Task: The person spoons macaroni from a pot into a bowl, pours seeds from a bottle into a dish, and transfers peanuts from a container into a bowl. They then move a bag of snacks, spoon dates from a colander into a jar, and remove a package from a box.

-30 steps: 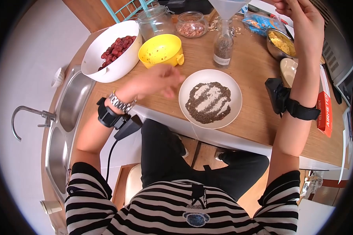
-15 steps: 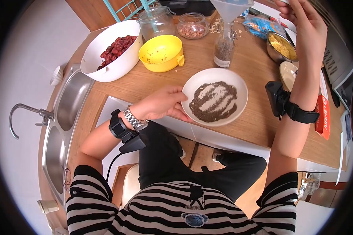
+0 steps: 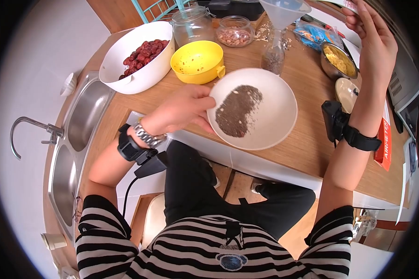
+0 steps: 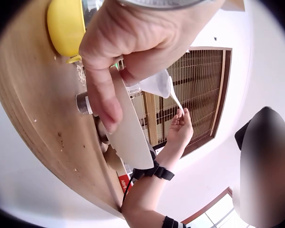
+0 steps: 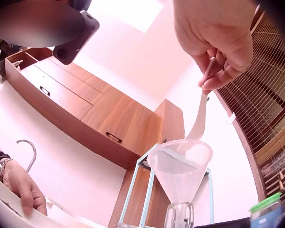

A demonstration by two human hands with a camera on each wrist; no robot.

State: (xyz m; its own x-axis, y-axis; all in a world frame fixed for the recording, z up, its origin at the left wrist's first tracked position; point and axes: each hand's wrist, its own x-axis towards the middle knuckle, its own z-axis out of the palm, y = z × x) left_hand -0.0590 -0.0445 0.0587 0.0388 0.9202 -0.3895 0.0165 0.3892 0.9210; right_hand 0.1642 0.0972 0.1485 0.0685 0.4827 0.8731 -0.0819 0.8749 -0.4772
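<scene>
Tilting, seemingly to pool dark seeds (image 3: 237, 111), a white dish (image 3: 277, 109) was pinched by the left hand (image 3: 184, 108); a spoon (image 5: 200, 113) was gripped by the right hand (image 3: 376, 44) at the funnel (image 5: 180, 175).

"AIRMETER" reads in white capitals on the red box (image 3: 383, 151) at the right of the counter (image 3: 307, 93); smaller print beside that word is illegible.

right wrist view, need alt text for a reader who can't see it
The right hand pinches a white spoon-like utensil, its lower end at the rim of a clear funnel set in the neck of a glass bottle. At lower left, the left hand holds a pale dish, with wooden cabinets behind.
</scene>
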